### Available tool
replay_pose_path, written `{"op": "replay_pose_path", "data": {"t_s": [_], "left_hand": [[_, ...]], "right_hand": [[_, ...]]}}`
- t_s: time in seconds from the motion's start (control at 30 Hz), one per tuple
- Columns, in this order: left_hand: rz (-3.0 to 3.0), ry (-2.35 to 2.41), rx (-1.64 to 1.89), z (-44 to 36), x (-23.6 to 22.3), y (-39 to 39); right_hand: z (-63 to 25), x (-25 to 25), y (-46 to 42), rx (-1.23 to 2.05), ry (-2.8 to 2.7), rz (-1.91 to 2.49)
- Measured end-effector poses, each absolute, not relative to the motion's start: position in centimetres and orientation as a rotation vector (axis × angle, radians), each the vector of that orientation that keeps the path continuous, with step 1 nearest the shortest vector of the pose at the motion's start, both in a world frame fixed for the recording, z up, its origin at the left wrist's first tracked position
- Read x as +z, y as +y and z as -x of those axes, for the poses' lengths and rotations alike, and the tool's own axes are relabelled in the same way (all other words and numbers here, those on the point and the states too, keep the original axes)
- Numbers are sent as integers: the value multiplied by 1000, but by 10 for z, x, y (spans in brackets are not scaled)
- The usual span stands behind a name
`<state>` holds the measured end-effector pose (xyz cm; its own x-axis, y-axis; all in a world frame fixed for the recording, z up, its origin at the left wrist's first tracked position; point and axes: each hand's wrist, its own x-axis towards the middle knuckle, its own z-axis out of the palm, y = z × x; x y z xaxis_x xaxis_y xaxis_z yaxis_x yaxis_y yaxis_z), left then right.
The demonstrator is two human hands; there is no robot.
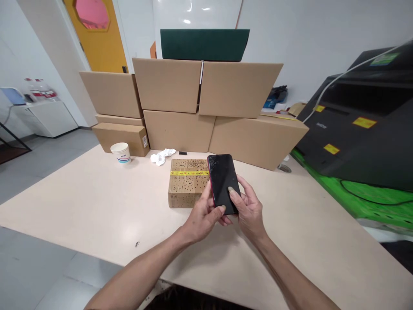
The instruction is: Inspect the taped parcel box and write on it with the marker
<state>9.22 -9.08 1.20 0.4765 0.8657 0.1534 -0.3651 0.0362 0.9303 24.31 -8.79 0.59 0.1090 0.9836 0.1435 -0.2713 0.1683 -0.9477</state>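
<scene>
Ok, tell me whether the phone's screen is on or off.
Off, it seems: the phone's screen is black, with nothing lit, just some pale marks. The left hand and right hand hold it.

White wall (316,34); glossy whiteboard (222,15); yellow door (108,49) with pink octagonal pane (93,15); grey tiled floor (41,258); white cabinet (51,118).

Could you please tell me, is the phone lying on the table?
No, the phone is held up in the left hand and right hand.
</scene>
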Motion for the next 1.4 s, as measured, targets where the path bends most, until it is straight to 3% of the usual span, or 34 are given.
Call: {"op": "replay_pose_path", "data": {"t_s": [0.33, 1.4], "left_hand": [[-1206, 594, 1078, -98, 11, -110], [-1177, 681, 1092, -102, 6, -116]], "right_hand": [[-238, 17, -98, 1298, -1013, 881], [-238, 16, -102, 1337, -1052, 948]]}}
